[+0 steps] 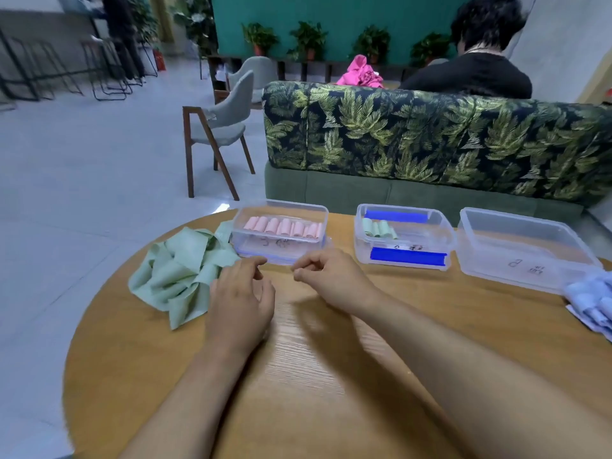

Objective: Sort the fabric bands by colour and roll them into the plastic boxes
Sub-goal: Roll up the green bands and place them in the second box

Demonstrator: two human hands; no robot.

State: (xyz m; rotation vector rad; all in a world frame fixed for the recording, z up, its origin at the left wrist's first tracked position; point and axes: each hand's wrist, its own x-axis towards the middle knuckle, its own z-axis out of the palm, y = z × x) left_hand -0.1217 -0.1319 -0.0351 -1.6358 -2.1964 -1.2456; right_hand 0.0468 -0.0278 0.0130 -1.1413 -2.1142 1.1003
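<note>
On the round wooden bench point(314, 376), three boxes stand in a far row, apparently one per colour: pink rolls point(283, 226) fill the left box point(281, 204), a few green rolls point(379, 228) start the middle box point(357, 240), and the right box point(530, 246) is empty. Loose green bands point(178, 273) lie heaped just beside the left hand point(238, 299), its grip loosely curved and empty. The right hand point(331, 279) is curled on nothing visible.

On my round wooden table point(314, 392) I see loose pale green fabric bands point(180, 276) at left, three clear plastic boxes point(241, 223) point(361, 256) point(523, 246) behind, and pale blue rolled bands point(592, 299) at right.
</note>
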